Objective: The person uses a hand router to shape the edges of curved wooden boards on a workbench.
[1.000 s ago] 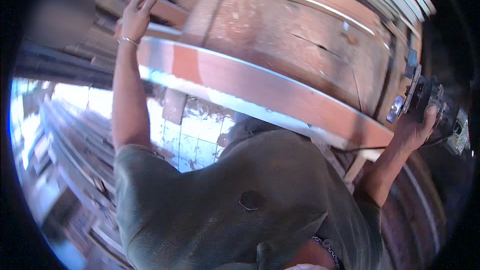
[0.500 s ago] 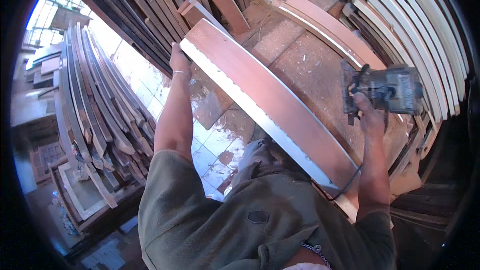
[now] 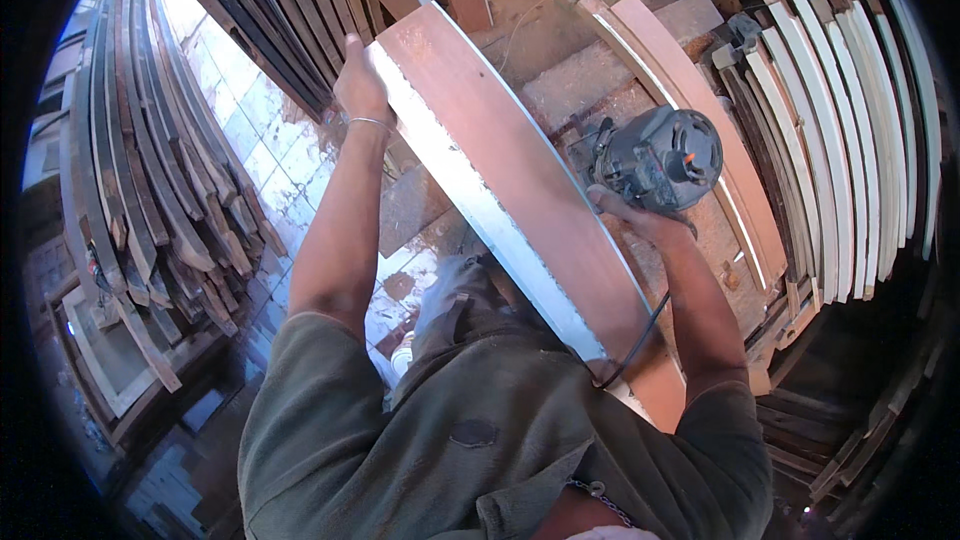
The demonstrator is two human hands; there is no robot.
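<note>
My left hand (image 3: 362,88) rests against the reddish plank (image 3: 530,170) near its far end; I cannot tell whether it closes round it. My right hand (image 3: 642,220) is clamped on the dark power tool (image 3: 655,155), beside the plank's right edge, with the plank slanting in front of me

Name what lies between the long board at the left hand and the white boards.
Between the long board and white boards, the head view shows the right hand with a dark power tool, a second reddish board and worktop.
</note>
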